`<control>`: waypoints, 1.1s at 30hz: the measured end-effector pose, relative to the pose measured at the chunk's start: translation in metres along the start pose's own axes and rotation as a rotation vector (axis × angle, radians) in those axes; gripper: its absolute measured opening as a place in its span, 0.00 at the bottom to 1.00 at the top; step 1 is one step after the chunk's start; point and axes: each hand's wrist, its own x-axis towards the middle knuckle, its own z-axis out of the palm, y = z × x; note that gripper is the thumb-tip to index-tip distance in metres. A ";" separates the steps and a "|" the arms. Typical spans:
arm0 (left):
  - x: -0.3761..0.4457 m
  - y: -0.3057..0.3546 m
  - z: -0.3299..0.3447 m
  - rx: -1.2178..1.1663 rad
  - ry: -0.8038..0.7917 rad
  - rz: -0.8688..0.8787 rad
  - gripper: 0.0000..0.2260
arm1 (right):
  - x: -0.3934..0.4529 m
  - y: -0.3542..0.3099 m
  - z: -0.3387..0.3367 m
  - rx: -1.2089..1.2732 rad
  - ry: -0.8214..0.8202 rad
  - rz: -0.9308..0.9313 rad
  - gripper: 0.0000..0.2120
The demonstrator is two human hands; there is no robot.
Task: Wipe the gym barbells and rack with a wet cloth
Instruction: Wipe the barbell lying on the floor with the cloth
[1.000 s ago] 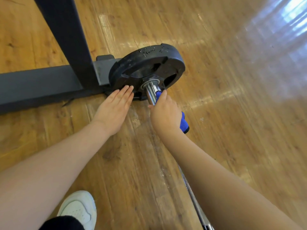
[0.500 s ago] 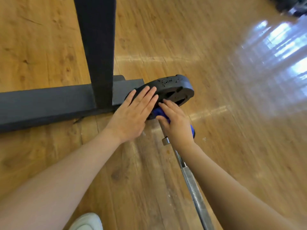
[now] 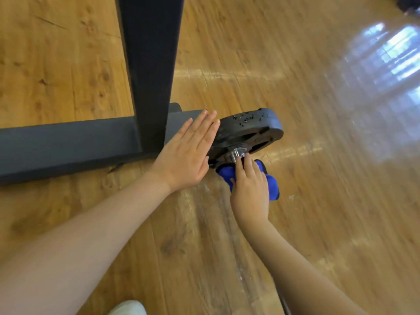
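A black weight plate sits on the end of a barbell, low against the wooden floor. Its chrome sleeve pokes out of the plate's middle. My left hand lies flat with straight fingers against the plate's left edge. My right hand grips a blue cloth wrapped round the bar just below the sleeve; its fingertips touch the chrome. The bar itself is hidden under my right forearm, apart from a dark bit at the bottom edge. The black rack stands just left of the plate.
The rack's upright rises from a dark base beam that runs left along the floor. A white shoe tip shows at the bottom edge. Shiny wooden floor with window glare spreads to the right.
My right hand with the cloth has slid back a little from the plate, so the chrome sleeve shows again. My left hand stays flat on the plate's edge. The view has shifted.
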 end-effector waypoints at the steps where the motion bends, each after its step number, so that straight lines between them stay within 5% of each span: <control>1: 0.000 0.000 0.001 -0.010 0.004 0.001 0.31 | -0.002 0.008 -0.002 0.032 -0.009 -0.063 0.29; 4: 0.001 -0.003 0.003 -0.035 -0.004 0.000 0.32 | -0.002 0.020 -0.018 0.236 -0.041 0.088 0.25; 7: 0.003 -0.004 0.004 -0.087 -0.021 -0.023 0.36 | 0.019 0.009 -0.007 0.141 -0.135 0.393 0.27; 11: 0.010 -0.005 0.006 -0.105 -0.019 -0.058 0.37 | 0.020 -0.011 -0.001 -0.049 -0.107 0.306 0.35; 17: 0.011 -0.003 0.006 -0.066 0.002 -0.065 0.31 | -0.005 0.014 0.001 0.064 -0.024 0.040 0.25; 25: 0.009 -0.002 0.006 -0.096 0.003 -0.071 0.31 | 0.001 0.009 0.003 -0.054 0.017 -0.152 0.31; 29: 0.013 -0.003 0.006 -0.092 0.023 -0.036 0.31 | 0.001 0.021 -0.010 0.191 -0.093 0.108 0.24; 33: 0.015 -0.008 0.005 -0.074 0.018 0.004 0.32 | 0.027 0.000 -0.004 0.069 -0.138 0.211 0.28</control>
